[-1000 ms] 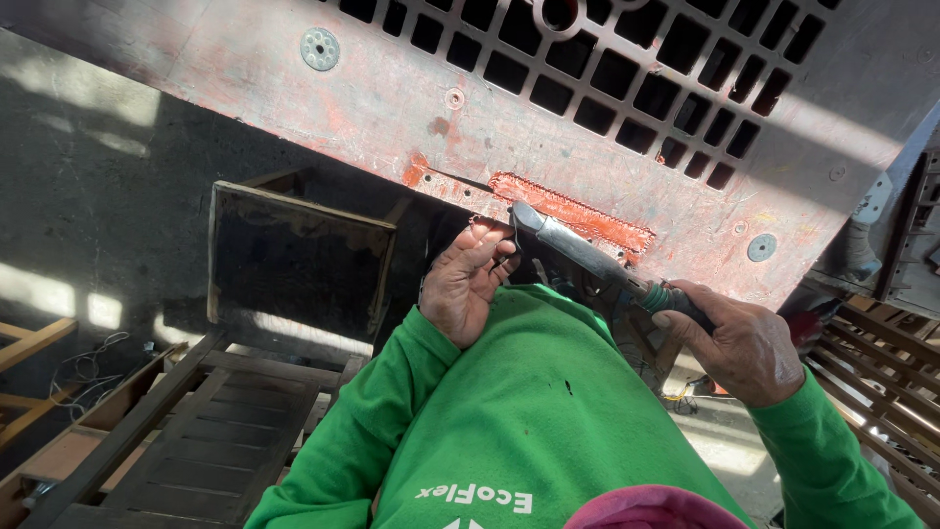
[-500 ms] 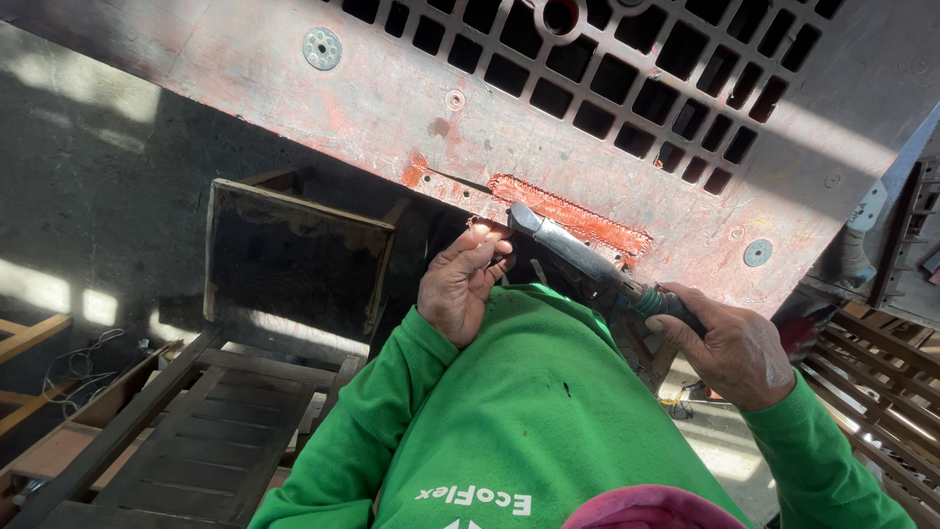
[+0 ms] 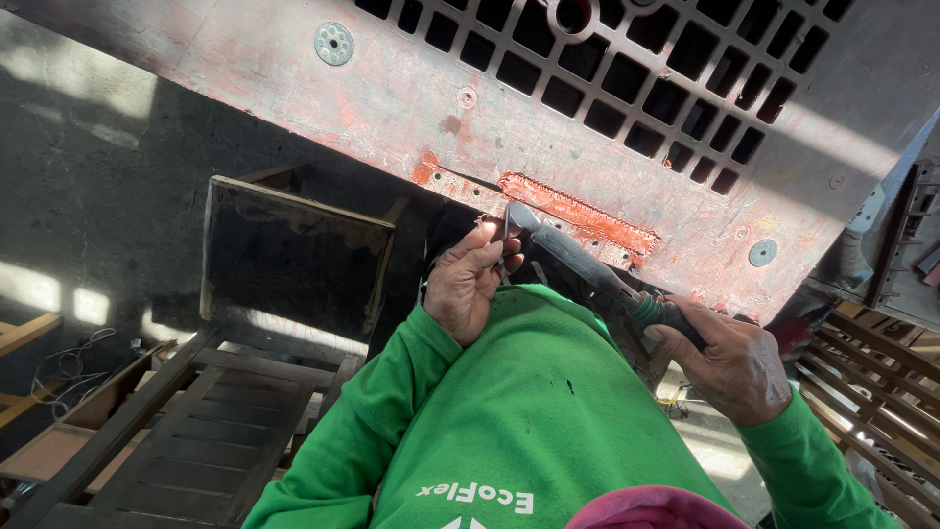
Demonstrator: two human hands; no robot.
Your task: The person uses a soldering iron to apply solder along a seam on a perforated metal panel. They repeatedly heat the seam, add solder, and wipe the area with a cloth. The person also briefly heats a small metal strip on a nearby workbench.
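Observation:
My right hand [image 3: 732, 364] grips the green-and-black handle of a long grey tool [image 3: 578, 260] that slants up to the left. Its tip touches the lower edge of a worn reddish metal panel [image 3: 411, 98], beside a rough strip of bright red paint [image 3: 578, 213]. My left hand [image 3: 468, 284] is curled at the tool's tip, its fingers pinching the blade end against the panel. Both arms wear green sleeves.
The panel has a grid of square holes [image 3: 636, 69] at the upper right and round bolts [image 3: 334, 43]. A dark square frame [image 3: 289, 260] leans below the panel. Slatted metal frames [image 3: 176, 431] lie at the lower left, more bars [image 3: 881, 392] at the right.
The tool tip and my left hand have slid slightly left along the red strip. My right hand has followed with the handle.

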